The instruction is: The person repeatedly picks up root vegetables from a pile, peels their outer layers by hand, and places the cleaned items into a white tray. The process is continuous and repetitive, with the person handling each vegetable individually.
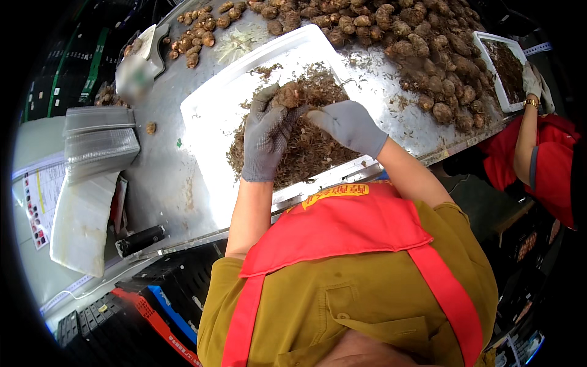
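Observation:
A brown, hairy taro corm (290, 94) rests in the fingers of my left hand (268, 137), which wears a grey knit glove. Close beside it, my right hand (351, 126), gloved the same way, has its thumb and fingertips pinched near the corm's right side. I cannot tell what, if anything, lies between those fingertips. Both hands are above a white foam tray (206, 110). Loose brown husk fibres (312, 158) are heaped in the tray under the hands.
Unpeeled taro (426, 50) is piled at the back right, and cleaner corms (197, 36) lie back left near a scale (153, 46). Clear plastic boxes (103, 142) stand left on the metal table (165, 183). A co-worker's gloved hands (534, 85) hold another foam tray (504, 103).

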{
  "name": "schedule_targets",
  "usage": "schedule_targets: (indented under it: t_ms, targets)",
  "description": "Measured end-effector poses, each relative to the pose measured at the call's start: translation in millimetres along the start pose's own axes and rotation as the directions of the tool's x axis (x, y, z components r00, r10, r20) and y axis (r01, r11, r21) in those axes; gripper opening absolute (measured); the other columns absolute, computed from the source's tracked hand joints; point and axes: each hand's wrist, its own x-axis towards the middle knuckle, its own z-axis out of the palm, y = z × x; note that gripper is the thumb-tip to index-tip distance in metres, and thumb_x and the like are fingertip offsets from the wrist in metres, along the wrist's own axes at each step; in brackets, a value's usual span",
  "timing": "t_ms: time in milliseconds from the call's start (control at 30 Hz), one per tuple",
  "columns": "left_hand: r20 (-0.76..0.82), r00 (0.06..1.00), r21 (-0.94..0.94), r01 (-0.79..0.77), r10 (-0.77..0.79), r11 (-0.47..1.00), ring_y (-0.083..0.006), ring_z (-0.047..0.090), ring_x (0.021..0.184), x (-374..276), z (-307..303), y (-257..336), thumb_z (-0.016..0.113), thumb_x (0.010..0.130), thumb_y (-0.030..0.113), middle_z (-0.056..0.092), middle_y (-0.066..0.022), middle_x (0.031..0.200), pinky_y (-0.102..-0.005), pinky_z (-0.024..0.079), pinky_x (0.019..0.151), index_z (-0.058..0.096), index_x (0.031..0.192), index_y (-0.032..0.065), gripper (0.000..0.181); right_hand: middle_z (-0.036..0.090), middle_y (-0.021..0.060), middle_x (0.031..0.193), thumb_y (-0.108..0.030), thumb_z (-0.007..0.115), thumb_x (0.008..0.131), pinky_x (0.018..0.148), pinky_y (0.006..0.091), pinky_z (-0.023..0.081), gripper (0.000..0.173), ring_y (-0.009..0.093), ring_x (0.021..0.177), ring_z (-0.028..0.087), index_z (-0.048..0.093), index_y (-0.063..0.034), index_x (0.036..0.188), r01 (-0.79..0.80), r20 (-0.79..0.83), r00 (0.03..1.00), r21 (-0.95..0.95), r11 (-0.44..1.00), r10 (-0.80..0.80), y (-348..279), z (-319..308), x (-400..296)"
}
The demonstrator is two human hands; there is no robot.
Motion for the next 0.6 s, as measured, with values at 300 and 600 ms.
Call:
schedule_targets:
  t_ms: [300, 600]
  targets:
    - [-0.004, 0.994, 0.140, 0.113, -0.114, 0.984, -0.0236, 0.062, 0.108, -10, -2, 11, 0.064, 0.086, 0.011, 0.062, -0.0145, 0.119, -0.0342, 0.053, 0.093, 0.050, 0.129, -0.0054, 0.048, 0.065, 0.0208, 0.084, -0.061, 0.068, 0.075, 0.072, 0.0441, 0.050, 0.060, 0.039, 0.081, 0.063, 0.063, -0.0026, 0.087, 0.000, -0.005, 1.000, -0.163, 0.987, -0.001, -29, -30, 12]
    - [-0.079, 0.995, 0.752, 0.100, -0.062, 0.652, -0.0133, 0.061, 0.102, -11, 20, 29, 0.071, 0.086, 0.014, 0.067, -0.0099, 0.112, -0.0274, 0.049, 0.089, 0.064, 0.118, -0.0004, 0.036, 0.062, 0.0116, 0.063, -0.040, 0.058, 0.088, 0.050, 0.0449, 0.046, 0.033, 0.033, 0.057, 0.062, 0.062, -0.0116, 0.072, 0.411, 0.082, 0.907, -0.386, 0.826, -0.413, -3, -8, 15]
